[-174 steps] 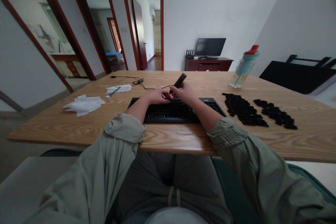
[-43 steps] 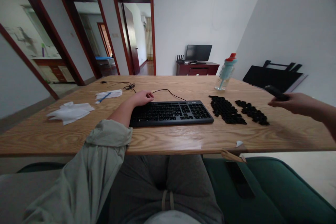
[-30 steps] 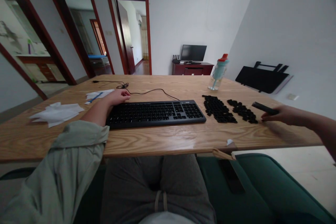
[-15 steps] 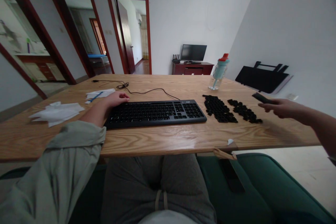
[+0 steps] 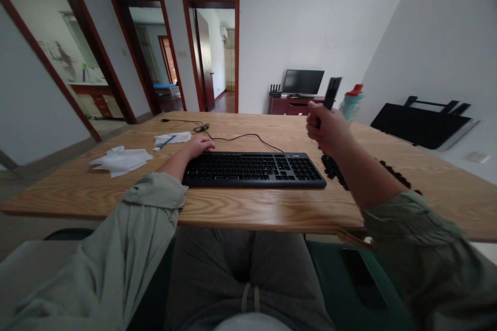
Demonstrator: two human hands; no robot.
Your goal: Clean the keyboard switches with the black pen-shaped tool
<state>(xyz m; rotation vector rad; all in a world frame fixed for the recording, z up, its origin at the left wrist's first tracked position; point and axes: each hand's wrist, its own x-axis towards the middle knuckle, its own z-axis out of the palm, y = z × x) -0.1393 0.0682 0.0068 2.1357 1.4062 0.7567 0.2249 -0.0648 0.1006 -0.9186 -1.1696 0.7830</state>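
Observation:
A black keyboard [image 5: 254, 169] lies across the middle of the wooden table [image 5: 240, 207]. My left hand [image 5: 200, 145] rests on the table at the keyboard's far left corner, fingers loosely curled, holding nothing. My right hand [image 5: 325, 126] is raised above the keyboard's right end, closed around a slim black tool [image 5: 332, 92] that points upward. Loose black keycaps [image 5: 334, 170] lie on the table to the right of the keyboard, partly hidden by my right forearm.
White tissues [image 5: 121, 160] and a paper with a blue pen [image 5: 172, 138] lie at the left. The keyboard's cable [image 5: 236, 137] trails to the far edge. A teal bottle with a red cap [image 5: 351, 104] stands at the back right, behind my hand.
My right hand has swung in from the far right of the table and risen above the keyboard's right end, the black tool now upright. The left hand has stayed at the keyboard's corner.

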